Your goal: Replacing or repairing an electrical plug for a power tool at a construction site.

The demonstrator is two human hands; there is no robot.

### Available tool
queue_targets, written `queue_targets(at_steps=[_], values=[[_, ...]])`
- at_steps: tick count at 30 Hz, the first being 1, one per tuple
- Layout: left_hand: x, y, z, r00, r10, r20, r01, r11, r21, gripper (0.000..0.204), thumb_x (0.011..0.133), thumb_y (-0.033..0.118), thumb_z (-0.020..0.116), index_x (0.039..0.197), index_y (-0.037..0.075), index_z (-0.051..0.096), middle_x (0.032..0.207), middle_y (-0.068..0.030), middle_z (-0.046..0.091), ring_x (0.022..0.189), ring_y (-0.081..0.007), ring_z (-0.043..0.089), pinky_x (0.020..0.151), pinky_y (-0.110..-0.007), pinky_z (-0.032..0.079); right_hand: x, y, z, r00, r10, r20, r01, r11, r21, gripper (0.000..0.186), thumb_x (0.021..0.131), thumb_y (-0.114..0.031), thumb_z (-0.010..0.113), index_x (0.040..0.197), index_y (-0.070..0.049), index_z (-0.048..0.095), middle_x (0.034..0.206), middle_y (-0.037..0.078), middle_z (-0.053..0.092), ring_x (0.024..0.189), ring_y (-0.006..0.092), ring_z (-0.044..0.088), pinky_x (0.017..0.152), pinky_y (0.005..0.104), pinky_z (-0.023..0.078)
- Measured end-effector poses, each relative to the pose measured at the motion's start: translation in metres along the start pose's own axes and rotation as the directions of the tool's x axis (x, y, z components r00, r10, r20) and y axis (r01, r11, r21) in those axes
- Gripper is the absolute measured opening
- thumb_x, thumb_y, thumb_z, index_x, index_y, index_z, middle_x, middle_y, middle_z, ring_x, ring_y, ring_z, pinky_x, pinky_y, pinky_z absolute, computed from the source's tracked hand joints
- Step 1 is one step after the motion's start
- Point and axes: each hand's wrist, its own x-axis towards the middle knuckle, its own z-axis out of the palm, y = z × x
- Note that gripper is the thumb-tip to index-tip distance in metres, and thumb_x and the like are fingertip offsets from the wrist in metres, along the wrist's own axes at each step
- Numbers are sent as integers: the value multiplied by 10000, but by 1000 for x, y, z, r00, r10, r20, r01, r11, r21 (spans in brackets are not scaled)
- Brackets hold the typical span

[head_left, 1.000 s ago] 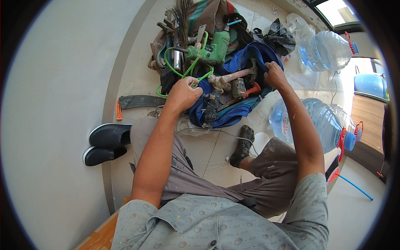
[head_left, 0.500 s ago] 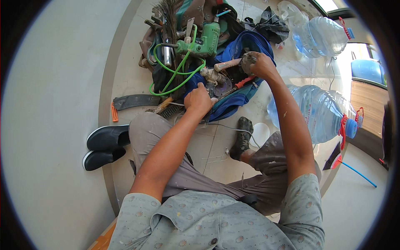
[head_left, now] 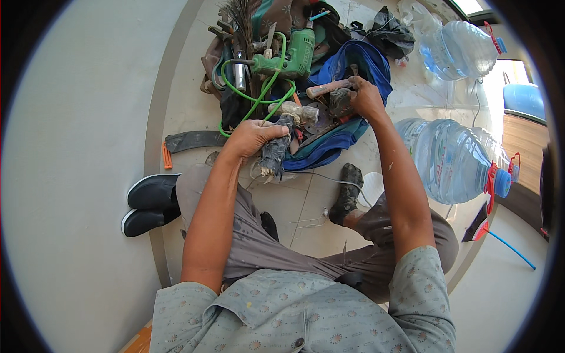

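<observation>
My left hand (head_left: 253,139) is closed around a dusty black wrapped bundle (head_left: 274,154) with a frayed pale lower end, held over the near edge of a blue bag (head_left: 321,154). My right hand (head_left: 366,95) grips a dirty grey lump (head_left: 341,103) above the bag's right side; its kind is unclear. A pale wooden handle (head_left: 326,89) reaches to those same fingers. Between my hands lie a plaster-crusted hammer-like tool (head_left: 294,110) and a round disc (head_left: 321,120), partly covered. Behind them rests a green power drill (head_left: 291,56) with a bright green cord (head_left: 257,101).
A dark curved blade-like piece (head_left: 194,142) and black shoes (head_left: 152,203) are to the left. Large clear water bottles (head_left: 450,162) stand at right, near a white round container (head_left: 372,188). A black plastic bag (head_left: 391,32) lies at the back. A thin cord (head_left: 321,175) crosses the tiles.
My left hand has come left and nearer, lifting the black bundle out of the tools. My right hand has stayed near the bag's right side, its grey lump now slightly lower and leftward.
</observation>
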Motion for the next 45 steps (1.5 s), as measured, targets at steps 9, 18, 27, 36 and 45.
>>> queue_targets(at_steps=[9,18,27,36,45], values=[[-10,46,-33,974,188,-123,-225,837,-499,313,822,220,705,988,-24,603,814,-140,667,647,-178,666,570,-296,571,-34,-32,36,999,25,-43,-33,979,-203,774,604,-282,813,1251,-31,468,1220,264,535,1077,394,571,926,403,454],[-10,57,-49,876,475,82,-271,625,-732,433,884,273,624,1148,-51,513,914,-198,653,714,-217,692,575,-294,615,-10,-8,-15,965,261,-21,-231,886,401,433,766,-194,731,1125,4,594,884,155,671,852,233,653,771,323,500],[50,97,-53,798,568,-201,-603,754,-260,272,863,289,665,995,52,642,819,-51,665,655,-127,633,513,-255,490,-54,-93,50,952,55,300,-147,945,292,602,753,-323,740,1237,-42,521,1003,236,605,1078,395,547,912,407,441],[42,75,-29,773,521,-363,-491,853,179,389,806,319,732,989,-13,650,764,-15,645,551,-59,521,477,-197,410,-80,-127,132,972,224,-77,-172,892,418,941,598,-192,866,1354,48,360,1181,256,540,1081,380,556,949,418,438],[17,38,-4,995,62,-82,14,708,706,302,753,294,713,839,9,664,709,-26,621,578,-82,521,512,-230,410,-78,-134,119,969,145,203,-245,414,877,548,696,-129,763,1169,33,539,787,5,568,709,105,537,649,257,459]])
